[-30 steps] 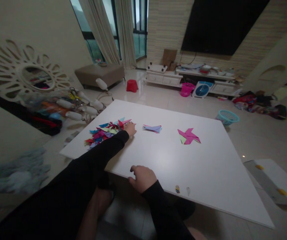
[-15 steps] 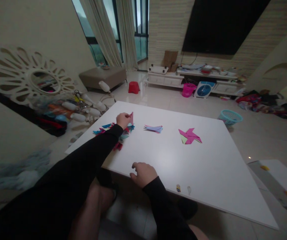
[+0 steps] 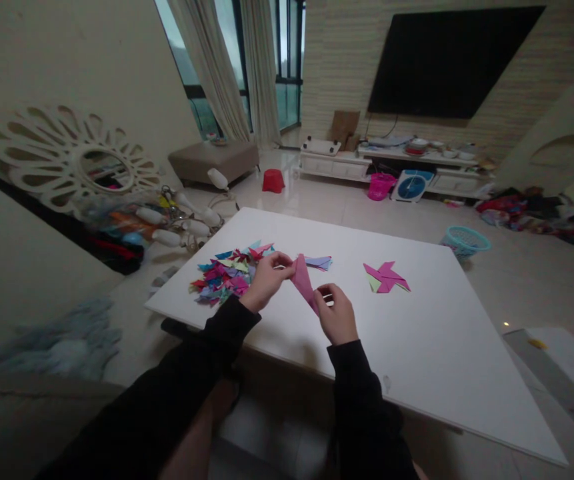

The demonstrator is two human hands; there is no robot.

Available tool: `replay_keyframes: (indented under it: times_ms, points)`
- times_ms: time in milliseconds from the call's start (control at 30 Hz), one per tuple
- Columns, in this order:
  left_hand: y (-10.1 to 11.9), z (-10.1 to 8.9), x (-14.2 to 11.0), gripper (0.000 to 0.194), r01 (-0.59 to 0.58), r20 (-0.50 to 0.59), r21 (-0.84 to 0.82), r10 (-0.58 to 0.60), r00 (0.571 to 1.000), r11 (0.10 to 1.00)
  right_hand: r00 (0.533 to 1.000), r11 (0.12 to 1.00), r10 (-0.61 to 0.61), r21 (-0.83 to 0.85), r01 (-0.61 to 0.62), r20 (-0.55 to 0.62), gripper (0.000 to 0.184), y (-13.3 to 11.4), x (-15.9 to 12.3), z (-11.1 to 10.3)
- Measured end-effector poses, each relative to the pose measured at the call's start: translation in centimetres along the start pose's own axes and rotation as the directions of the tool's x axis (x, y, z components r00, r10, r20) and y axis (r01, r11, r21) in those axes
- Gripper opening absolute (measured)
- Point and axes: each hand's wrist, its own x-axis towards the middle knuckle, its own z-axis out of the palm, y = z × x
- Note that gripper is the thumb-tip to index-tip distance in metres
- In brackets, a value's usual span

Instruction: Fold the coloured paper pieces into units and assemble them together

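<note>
A pink folded paper piece is stretched between my two hands above the white table. My left hand pinches its upper left end. At its lower right end, my right hand grips it between thumb and fingers. Just left of my left hand lies a heap of colourful folded papers. Behind the pink piece, partly hidden, is a small stack of bluish folded papers. Farther right rests a magenta and pale green pinwheel-shaped paper.
A light blue basket stands on the floor past the table's far right corner. Lamp arms with white shades are close to the left edge. A white box is at the right. A small sticker marks the near edge.
My left hand has brought the pink paper from the heap toward the middle. My right hand has risen from the near edge and taken its other end. The view has shifted slightly.
</note>
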Motion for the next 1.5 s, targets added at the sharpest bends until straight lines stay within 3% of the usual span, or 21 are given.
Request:
replay_keyframes:
  times_ms: [200, 300, 467, 733, 933, 1167, 1500]
  points:
    - [-1.6, 0.5, -2.1, 0.035, 0.137, 0.029, -0.198, -0.134, 0.991, 0.971, 0.992, 0.969, 0.017, 0.242, -0.047, 0.123, 0.027, 0.6, 0.7, 0.6]
    - [-2.6, 0.2, -2.1, 0.043, 0.213, 0.123, -0.259, -0.187, 0.975, 0.942, 0.997, 0.961, 0.045, 0.270, -0.058, 0.055, 0.025, 1.0, 0.8, 0.7]
    - [-3.5, -0.2, -2.4, 0.057, 0.393, 0.331, -0.255, -0.303, 0.894, 0.883, 0.994, 0.939, 0.110, 0.329, -0.099, -0.016, 0.026, 1.0, 1.3, 0.1]
    - [-3.5, -0.5, -2.4, 0.040, 0.319, 0.356, -0.240, -0.222, 0.908, 0.917, 0.979, 0.818, 0.201, 0.554, -0.156, -0.020, 0.036, 0.7, 1.5, 2.1]
    - [-3.4, -1.1, -2.8, 0.035, 0.235, 0.308, -0.192, -0.169, 0.936, 0.953, 0.990, 0.845, 0.133, 0.516, -0.140, 0.050, 0.034, -0.1, 0.8, 3.6]
    - [-3.8, -0.8, -2.9, 0.038, 0.282, 0.316, -0.253, -0.197, 0.928, 0.925, 0.990, 0.847, 0.124, 0.513, -0.141, 0.068, 0.041, -0.7, 0.3, 3.4]
    - [-3.3, -0.6, -2.7, 0.037, 0.250, 0.293, -0.238, -0.176, 0.940, 0.939, 0.993, 0.857, 0.079, 0.502, -0.112, 0.088, 0.039, -0.4, 0.5, 3.4]
